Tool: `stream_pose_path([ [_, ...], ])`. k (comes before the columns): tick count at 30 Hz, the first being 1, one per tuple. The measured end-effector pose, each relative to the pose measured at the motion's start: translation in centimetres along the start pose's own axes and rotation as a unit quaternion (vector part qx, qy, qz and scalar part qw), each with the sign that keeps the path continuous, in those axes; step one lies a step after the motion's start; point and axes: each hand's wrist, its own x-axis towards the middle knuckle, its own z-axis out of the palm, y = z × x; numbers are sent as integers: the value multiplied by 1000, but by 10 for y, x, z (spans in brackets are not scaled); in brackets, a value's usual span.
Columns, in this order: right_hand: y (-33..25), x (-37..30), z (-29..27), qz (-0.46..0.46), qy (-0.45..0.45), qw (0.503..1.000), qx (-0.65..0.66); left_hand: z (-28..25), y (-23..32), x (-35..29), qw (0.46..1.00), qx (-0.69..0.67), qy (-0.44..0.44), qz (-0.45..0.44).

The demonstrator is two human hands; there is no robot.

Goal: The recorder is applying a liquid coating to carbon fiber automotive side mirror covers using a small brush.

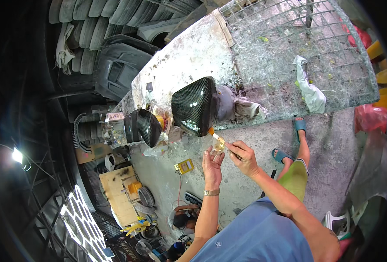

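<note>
A glossy black shell with a carbon-fibre weave (192, 105) stands on a grey support at the edge of the worktable. My right hand (245, 159) is closed around the handle of a small brush (216, 136), whose orange tip meets the shell's lower corner. Just below, my left hand (212, 171) holds a small clear cup (219, 146) with yellowish liquid in it, under the brush. Fingers and brush partly cover the cup. To the left, a second woven black shell (148, 128) sits on a dark base.
The stained worktable (189, 56) has a crumpled white cloth (310, 87) on its right part. On the floor are a yellow can (184, 166) and a wooden board (115, 187). Another person (185, 219) is low down at the back. Stacked tyres (89, 32) line the upper left.
</note>
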Motion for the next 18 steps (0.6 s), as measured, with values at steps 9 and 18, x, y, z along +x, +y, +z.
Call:
stream_pose_path([
  [9, -22, 57, -31, 40, 128, 988, 77, 4, 0, 2, 1000, 13, -3, -6],
  [18, -20, 62, -8, 18, 106, 991, 78, -2, -2, -2, 1000, 15, 6, -14],
])
